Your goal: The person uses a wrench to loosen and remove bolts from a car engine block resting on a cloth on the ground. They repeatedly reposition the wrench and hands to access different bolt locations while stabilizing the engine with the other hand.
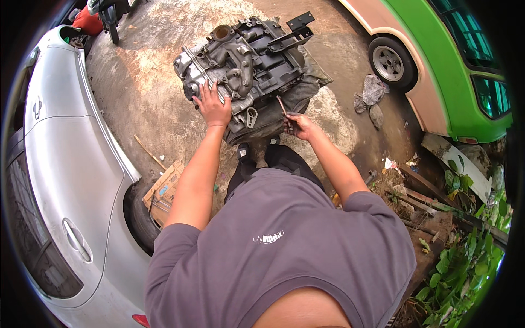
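A grey metal engine sits in front of me on a dark, stained cover. My left hand lies on the engine's near left side, fingers spread over the metal and gripping nothing. Closed around the lower end of a slim, rod-like tool is my right hand, just off the engine's near edge. The tool's far tip reaches the dark side of the engine; its exact kind is too small to make out. A black bracket sticks up at the engine's far right.
A silver car stands close on my left, with a wooden box of tools beside its wheel. To the right are a green and peach vehicle, a crumpled plastic bag, planks and plants. A motorcycle wheel shows far left.
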